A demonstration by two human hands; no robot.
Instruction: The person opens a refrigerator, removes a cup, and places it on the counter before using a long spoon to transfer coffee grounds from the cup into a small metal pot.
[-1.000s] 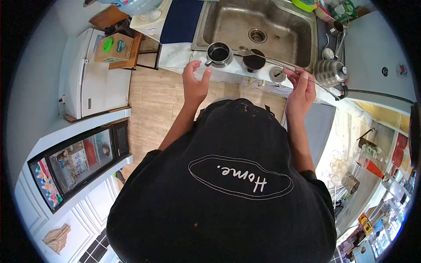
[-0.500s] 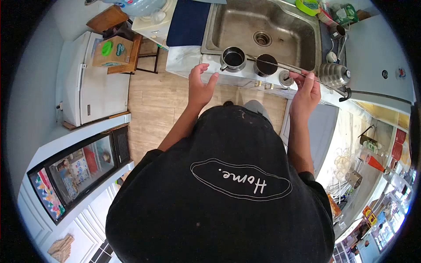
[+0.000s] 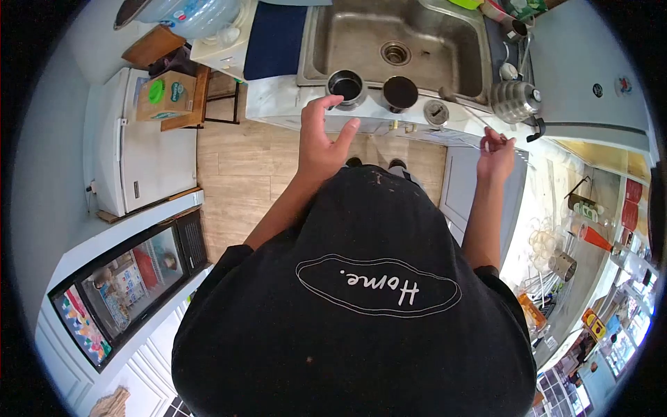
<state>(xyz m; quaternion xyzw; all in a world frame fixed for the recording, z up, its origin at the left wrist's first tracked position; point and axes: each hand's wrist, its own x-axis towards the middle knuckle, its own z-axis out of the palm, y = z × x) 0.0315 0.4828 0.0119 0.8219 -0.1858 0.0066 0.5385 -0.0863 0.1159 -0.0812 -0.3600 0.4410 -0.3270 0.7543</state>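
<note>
My right hand point(image 3: 495, 154) pinches the handle of a long thin spoon point(image 3: 467, 105). The spoon's bowl end points left toward the sink's front edge, above a small round lidded jar point(image 3: 436, 112). My left hand point(image 3: 323, 141) is open, thumb and fingers spread, with fingertips close to the near side of a metal cup point(image 3: 356, 101). To the right of that cup stands a second cup point(image 3: 400, 108) with dark contents. A ribbed steel kettle point(image 3: 513, 99) with a black handle is just beyond my right hand.
The steel sink point(image 3: 445, 52) lies behind the cups. A dark blue mat point(image 3: 274, 42) covers the counter to its left. A fridge point(image 3: 590, 69) stands at the right, and a white freezer point(image 3: 158, 156) on the left has a cardboard box point(image 3: 167, 101) beside it.
My right hand has moved right and slightly down, drawing the spoon away from the cups. My left hand stays open and now sits closer to the metal cup. The view has shifted slightly.
</note>
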